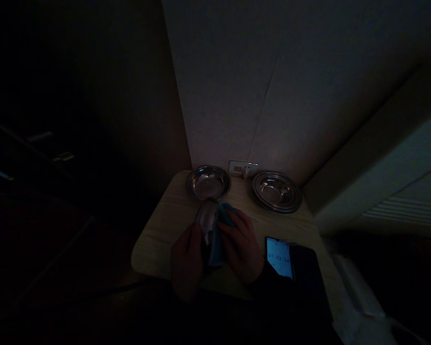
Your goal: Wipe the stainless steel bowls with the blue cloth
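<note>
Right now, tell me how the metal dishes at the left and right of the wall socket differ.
The left dish looks single, while the right dish shows several nested rims, like a stack. The left dish sits nearer the hands; the right dish sits beyond the lit phone. Both are round, shiny and face up.

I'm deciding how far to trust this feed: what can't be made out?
- Head view: held metal dish, lower part covered by left hand and blue cloth.
- Head view: right hand, palm turned away behind its own back.
- Head view: dish stack, count lost in overlapping rims and gloom.
- Head view: phone, lesser print too small.
</note>
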A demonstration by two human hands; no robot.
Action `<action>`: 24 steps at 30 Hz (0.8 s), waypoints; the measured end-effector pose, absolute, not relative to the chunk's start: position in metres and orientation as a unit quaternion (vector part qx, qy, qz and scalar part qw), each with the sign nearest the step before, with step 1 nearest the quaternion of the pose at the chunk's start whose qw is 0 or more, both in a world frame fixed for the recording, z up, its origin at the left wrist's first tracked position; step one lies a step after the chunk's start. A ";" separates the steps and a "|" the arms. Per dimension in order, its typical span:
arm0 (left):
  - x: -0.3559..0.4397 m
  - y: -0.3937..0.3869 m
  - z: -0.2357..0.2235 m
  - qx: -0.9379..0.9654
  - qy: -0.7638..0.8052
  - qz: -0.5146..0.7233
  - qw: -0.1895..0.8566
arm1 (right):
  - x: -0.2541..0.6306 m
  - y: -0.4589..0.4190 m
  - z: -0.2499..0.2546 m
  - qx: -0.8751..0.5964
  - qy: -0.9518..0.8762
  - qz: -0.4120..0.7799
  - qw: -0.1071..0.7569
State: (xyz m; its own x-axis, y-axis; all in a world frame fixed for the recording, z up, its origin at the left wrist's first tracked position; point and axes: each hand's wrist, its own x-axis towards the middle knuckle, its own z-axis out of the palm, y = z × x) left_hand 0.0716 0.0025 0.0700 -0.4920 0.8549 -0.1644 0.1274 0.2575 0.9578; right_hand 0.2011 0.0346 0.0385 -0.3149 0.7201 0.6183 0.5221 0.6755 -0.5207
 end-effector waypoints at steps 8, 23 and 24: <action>0.072 0.004 0.069 0.346 0.690 0.513 0.374 | 0.196 0.013 0.024 -0.376 -0.798 0.085 0.463; 0.075 0.002 0.064 0.362 0.686 0.514 0.366 | 0.208 0.014 0.019 -0.344 -0.813 0.067 0.465; 0.075 0.003 0.065 0.368 0.680 0.515 0.370 | 0.208 0.016 0.023 -0.343 -0.814 0.062 0.464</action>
State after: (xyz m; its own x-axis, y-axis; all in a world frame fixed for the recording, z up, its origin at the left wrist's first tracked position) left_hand 0.0748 0.0027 0.0646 -0.4551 0.8818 -0.1240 0.1203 0.1989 0.9726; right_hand 0.2080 0.0159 0.0232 -0.3343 0.6170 0.7124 0.5016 0.7564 -0.4198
